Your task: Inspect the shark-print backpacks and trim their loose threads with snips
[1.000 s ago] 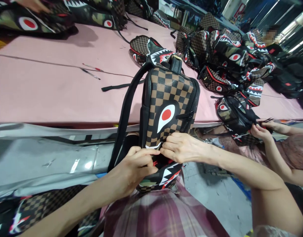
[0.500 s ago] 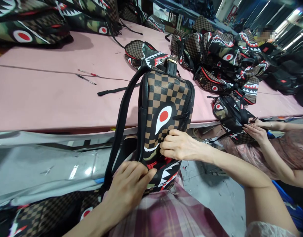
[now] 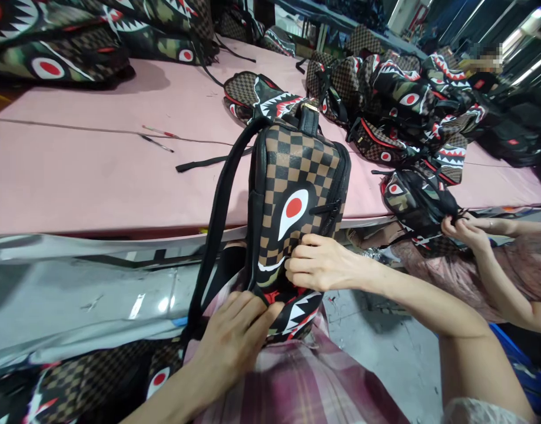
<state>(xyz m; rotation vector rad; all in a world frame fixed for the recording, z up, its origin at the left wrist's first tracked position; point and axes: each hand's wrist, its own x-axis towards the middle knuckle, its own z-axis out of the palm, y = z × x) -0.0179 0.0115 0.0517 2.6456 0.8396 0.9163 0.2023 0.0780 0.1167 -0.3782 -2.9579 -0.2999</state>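
A brown-and-black checkered backpack [image 3: 292, 159] with a red-and-white eye and a toothy shark mouth stands tilted between my lap and the table edge. My left hand [image 3: 239, 327] grips its lower left side, fingers curled over the edge by the mouth print. Against the checkered panel, just under the eye, my right hand [image 3: 312, 263] is closed with its fingertips curled in at the red-lined part; whatever they pinch is hidden. A black shoulder strap [image 3: 219, 206] hangs down the backpack's left side.
On the pink table [image 3: 98, 188] lie two thin pens [image 3: 159, 143]. Finished-looking shark backpacks [image 3: 407, 100] pile up at the back right, others [image 3: 76, 65] at the far left. A co-worker's hands [image 3: 468, 229] handle a black backpack at right. Another checkered bag [image 3: 93, 371] sits lower left.
My hands and the backpack hold nearly the same place; the view has shifted slightly. The co-worker's hands have moved a little on their bag.
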